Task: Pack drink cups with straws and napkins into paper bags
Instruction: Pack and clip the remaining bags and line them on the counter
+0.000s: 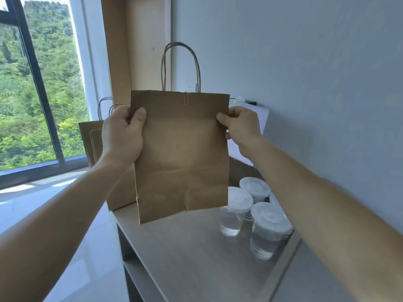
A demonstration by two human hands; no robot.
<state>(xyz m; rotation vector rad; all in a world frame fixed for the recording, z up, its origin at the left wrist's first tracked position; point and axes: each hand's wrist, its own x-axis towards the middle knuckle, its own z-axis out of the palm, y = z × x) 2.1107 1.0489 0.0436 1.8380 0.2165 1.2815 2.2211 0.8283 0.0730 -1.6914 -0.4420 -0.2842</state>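
Observation:
I hold a brown paper bag (pixel 182 153) upright in the air above the grey counter (pixel 196 253). Its rope handles stand up and a red paper clip (pixel 186 98) pins its top edge shut. My left hand (pixel 123 132) grips the bag's left edge, thumb on the front. My right hand (pixel 241 125) pinches the right edge. Several clear lidded cups (pixel 267 229) holding clear liquid stand on the counter at the right, below the bag.
Another brown paper bag (pixel 93 147) with handles stands on the counter's far left, behind the held one. A white sheet-like surface (pixel 250 131) lies behind my right hand against the wall. A window is at the left; the counter's left edge drops to the floor.

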